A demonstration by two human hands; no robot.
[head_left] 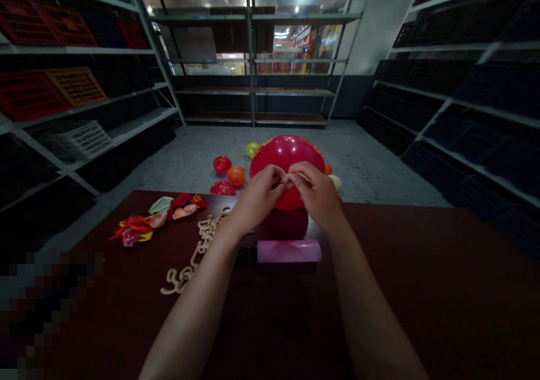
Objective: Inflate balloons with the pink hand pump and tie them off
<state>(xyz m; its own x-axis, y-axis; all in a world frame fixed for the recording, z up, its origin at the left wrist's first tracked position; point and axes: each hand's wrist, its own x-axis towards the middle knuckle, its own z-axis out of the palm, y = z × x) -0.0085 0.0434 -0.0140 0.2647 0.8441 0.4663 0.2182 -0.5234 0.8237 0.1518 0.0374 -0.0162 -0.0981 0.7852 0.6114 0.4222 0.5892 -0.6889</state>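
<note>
A large inflated red balloon (pixel 289 150) with yellow print stands just beyond my hands, above the far edge of the dark table (pixel 405 273). My left hand (pixel 265 191) and my right hand (pixel 314 191) meet in front of it, fingertips pinched together. Their fingers hide most of what they grip, which appears to be the balloon's neck. Below them on the table lies a pink balloon pump (pixel 289 251), its dark end toward the left. Beside my left forearm are several beige curled strips (pixel 206 231).
Flat, uninflated balloons (pixel 158 218) in several colours lie at the table's left. On the floor beyond are small inflated balloons, including an orange balloon (pixel 235 176) and a yellow-green balloon (pixel 252 150). Shelving racks (pixel 252 76) stand behind and on both sides, with crates (pixel 76 84) at left.
</note>
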